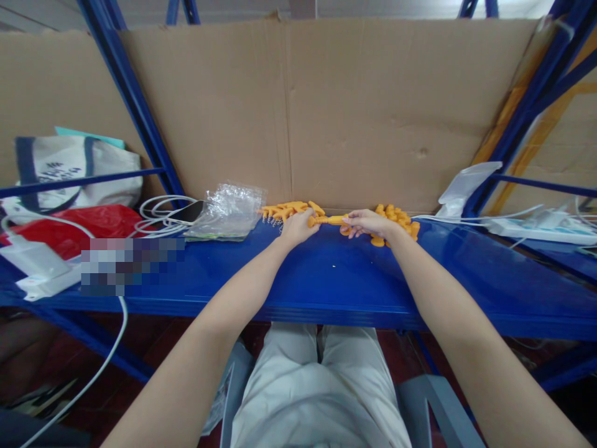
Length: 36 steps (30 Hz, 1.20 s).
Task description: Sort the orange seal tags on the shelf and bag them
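Note:
Between my two hands, just above the blue shelf, is a long orange plastic piece (332,219) with a ribbed section near its left end. My left hand (298,228) is closed on that left end. At the other end, my right hand (368,223) pinches it between thumb and fingers. Behind my left hand lies a heap of orange pieces (291,207) with curly metal-looking bits along its front. A second pile of rounded orange pieces (401,218) sits beside and behind my right hand. The exact kind of these pieces is too small to make out.
Clear plastic bags (236,208) and a dark phone-like object (189,211) with white cables lie to the left. A red bag (93,227) and a power strip (51,274) are farther left. Cardboard (336,112) walls the back of the blue shelf (326,280). Another power strip (541,230) is right.

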Each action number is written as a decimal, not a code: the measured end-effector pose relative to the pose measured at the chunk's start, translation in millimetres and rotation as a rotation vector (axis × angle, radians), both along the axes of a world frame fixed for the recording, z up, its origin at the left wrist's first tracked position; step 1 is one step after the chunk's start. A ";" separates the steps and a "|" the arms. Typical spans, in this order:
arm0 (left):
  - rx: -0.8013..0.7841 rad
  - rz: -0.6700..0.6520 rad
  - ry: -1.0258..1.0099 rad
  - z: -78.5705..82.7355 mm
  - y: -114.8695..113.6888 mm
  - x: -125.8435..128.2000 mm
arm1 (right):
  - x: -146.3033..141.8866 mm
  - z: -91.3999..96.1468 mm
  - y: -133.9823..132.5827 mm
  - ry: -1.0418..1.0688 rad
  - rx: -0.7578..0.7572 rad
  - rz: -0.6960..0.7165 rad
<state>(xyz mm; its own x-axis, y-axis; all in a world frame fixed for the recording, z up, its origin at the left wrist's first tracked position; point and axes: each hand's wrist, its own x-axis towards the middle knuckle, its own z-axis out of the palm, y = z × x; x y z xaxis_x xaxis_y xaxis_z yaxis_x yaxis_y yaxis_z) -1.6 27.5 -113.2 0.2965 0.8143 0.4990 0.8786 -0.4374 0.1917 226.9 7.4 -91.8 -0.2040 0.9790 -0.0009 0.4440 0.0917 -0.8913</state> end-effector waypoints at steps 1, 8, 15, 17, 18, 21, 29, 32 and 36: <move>0.004 -0.007 -0.001 0.0 0.2 -0.4 | -0.5 0.3 -0.3 -0.001 -0.001 -0.007; 0.007 -0.078 -0.050 0.3 0.5 -2.9 | -0.2 0.2 0.6 -0.015 -0.002 -0.006; 0.021 -0.121 -0.070 -1.7 4.3 -3.8 | 1.6 -0.5 0.5 -0.023 -0.007 -0.005; 0.019 -0.124 -0.072 -1.9 4.7 -3.9 | 1.7 -0.9 0.4 -0.033 -0.007 -0.003; 0.017 -0.121 -0.071 -1.7 4.6 -3.8 | 1.9 -1.3 0.8 -0.037 -0.007 -0.002; 0.011 -0.111 -0.058 -1.1 3.8 -3.4 | 2.8 -3.2 3.0 -0.046 -0.001 0.008; 0.024 -0.112 -0.034 -0.8 3.3 -3.9 | 3.5 -2.7 3.5 -0.054 -0.008 0.031; 0.024 -0.119 -0.040 -1.3 3.5 -4.1 | 2.3 -1.0 2.2 -0.073 -0.029 0.035; 0.038 -0.130 -0.057 -1.4 3.4 -3.1 | 1.3 -1.7 3.9 -0.052 -0.082 0.006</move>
